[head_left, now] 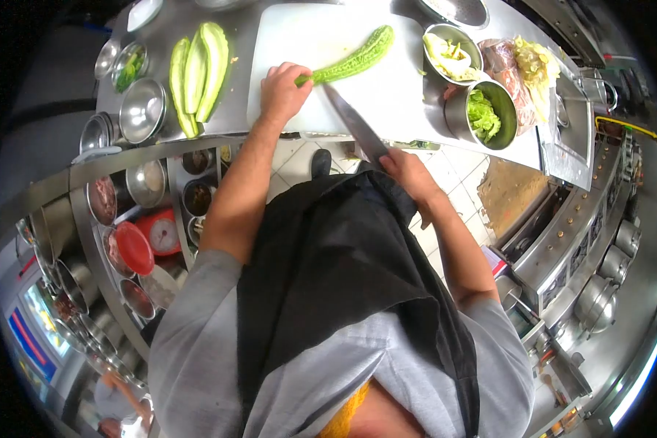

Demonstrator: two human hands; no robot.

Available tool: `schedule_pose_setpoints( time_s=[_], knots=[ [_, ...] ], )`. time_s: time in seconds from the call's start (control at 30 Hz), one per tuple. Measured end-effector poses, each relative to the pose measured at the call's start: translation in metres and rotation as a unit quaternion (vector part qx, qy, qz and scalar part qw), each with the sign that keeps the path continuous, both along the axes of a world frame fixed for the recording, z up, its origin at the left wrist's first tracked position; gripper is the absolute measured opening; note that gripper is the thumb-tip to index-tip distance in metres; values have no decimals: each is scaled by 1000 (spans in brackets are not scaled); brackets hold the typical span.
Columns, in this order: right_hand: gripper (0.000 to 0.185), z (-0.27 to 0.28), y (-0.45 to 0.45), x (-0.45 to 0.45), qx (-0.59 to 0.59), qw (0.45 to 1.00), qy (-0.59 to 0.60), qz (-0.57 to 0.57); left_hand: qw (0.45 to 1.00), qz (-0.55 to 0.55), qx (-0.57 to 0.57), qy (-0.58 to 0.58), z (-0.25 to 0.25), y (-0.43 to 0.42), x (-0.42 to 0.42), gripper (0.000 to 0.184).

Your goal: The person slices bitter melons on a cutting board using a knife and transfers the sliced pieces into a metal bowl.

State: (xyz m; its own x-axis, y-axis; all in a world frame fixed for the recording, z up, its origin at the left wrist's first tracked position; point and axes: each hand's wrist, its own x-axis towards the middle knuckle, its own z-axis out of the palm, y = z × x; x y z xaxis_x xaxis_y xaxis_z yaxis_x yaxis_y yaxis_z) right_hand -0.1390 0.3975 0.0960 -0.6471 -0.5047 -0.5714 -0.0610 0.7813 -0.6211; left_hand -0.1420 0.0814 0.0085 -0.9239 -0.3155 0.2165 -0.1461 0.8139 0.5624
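Note:
On the white cutting board (281, 44) lies a piece of bitter melon (358, 60), bumpy green side up, slanting toward the far right. My left hand (285, 89) has its fingers closed around the near left end of it. A long broad-bladed knife (354, 120) is gripped at its handle by my right hand (410, 175), near the front edge of the board. Its tip reaches the board just right of my left fingers, close beneath the melon. Left of the board rest several hollowed bitter melon halves (210, 66), pale insides showing.
Right of the board stand a metal bowl (476, 52) of pale scraps and a metal pot (456, 120) with green leaves. Behind them lies bagged food (509, 77). Metal bowls (141, 111) sit at the left. Below are food containers and a red scale (160, 232). Another person (117, 394) is at lower left.

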Motion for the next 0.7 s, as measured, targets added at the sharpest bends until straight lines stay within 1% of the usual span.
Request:
schedule_pose_setpoints(
  time_s=[0.03, 0.07, 0.13, 0.2, 0.27, 0.33, 0.37, 0.4, 0.43, 0.47, 0.5, 0.53, 0.57, 0.6, 0.67, 0.7],
  knots=[
    [32, -3, 0, -6, 8, 999, 32, 9, 1000, -1, 0, -1, 1, 2, 0, 20],
    [32, -7, -5, -14, 9, 999, 31, 6, 1000, -9, -2, 5, 2, 5, -2, 20],
    [32, -15, -26, -31, -3, 999, 39, -35, 1000, -19, -5, 13, 2, 11, -5, 20],
    [31, -24, -49, -42, -4, 999, 39, -32, 1000, -3, -7, 10, 0, 14, -6, 19],
    [30, -24, -52, -42, -6, 999, 38, -28, 1000, -3, -7, 12, -3, 14, -6, 19],
    [29, -17, -46, -31, 12, 1000, -18, -1, 1000, 0, -5, 14, -2, 13, -8, 19],
    [29, -33, -28, -19, -13, 993, 95, 71, 1000, 3, -2, 18, -1, 13, -8, 19],
    [29, -56, -5, -11, -12, 993, 96, 72, 1000, 6, 0, 22, -1, 12, -8, 18],
    [30, -82, 19, -7, -95, 993, 65, 30, 1000, 9, 0, 23, -1, 10, -10, 18],
    [30, -94, 30, -4, -178, 984, 32, -11, 1000, 7, 7, 17, -3, 8, -11, 19],
    [30, -70, 25, -9, -178, 984, 31, -8, 1000, 4, 14, 8, -4, 7, -10, 19],
    [30, -21, 13, -20, -81, 997, 19, -4, 1000, 5, 15, 7, -4, 8, -9, 19],
    [31, 5, 4, -25, 17, 1000, 8, 0, 1000, 6, 9, 9, -2, 11, -9, 20],
    [33, 2, -2, -34, 9, 999, -12, -35, 1000, 5, 3, 13, 0, 15, -11, 21],
    [33, 2, -26, -52, 11, 999, 17, -30, 1000, 8, -7, 14, 3, 23, -11, 22],
    [33, -10, -34, -56, 11, 999, 17, -31, 1000, 14, -17, 14, 4, 26, -11, 22]
  ],
)
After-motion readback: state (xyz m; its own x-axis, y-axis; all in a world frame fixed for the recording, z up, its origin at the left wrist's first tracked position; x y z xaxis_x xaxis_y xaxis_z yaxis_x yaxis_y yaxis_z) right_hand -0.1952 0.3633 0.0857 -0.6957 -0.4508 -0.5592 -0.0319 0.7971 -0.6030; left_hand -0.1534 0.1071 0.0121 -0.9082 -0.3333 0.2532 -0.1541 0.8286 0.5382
